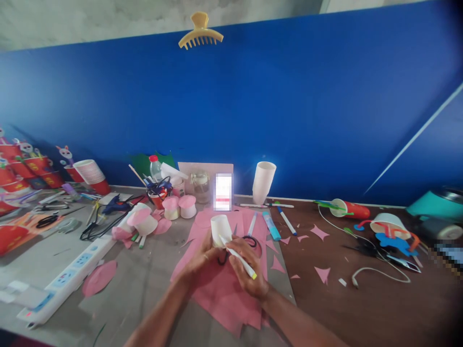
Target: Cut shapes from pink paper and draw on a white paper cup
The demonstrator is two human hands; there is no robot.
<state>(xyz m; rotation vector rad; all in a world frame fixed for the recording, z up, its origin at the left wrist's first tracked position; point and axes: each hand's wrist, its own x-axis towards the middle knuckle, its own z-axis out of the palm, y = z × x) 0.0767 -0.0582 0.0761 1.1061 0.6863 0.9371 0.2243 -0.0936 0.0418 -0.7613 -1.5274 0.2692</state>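
Observation:
A white paper cup [220, 227] is held in my left hand [203, 256], whose fingers wrap its lower left side. My right hand [250, 264] grips a white marker with a yellow end [245, 265], its tip against or very near the cup's wall. Beneath both hands lie pink paper sheets [224, 299]. Scissors with dark handles [253, 242] rest on the paper just behind my right hand. Beyond the cup stands a phone-like upright panel [223, 192], its face blurred out. Left of it sit small white cups with pink paper tops [187, 206].
A power strip [68, 277] runs along the left. At the back stands a stack of white cups [264, 180]; markers [287, 221] and a blue tube [271, 225] lie nearby. Pink scraps [321, 274], a cable [383, 278] and a red cup [356, 210] are on the right.

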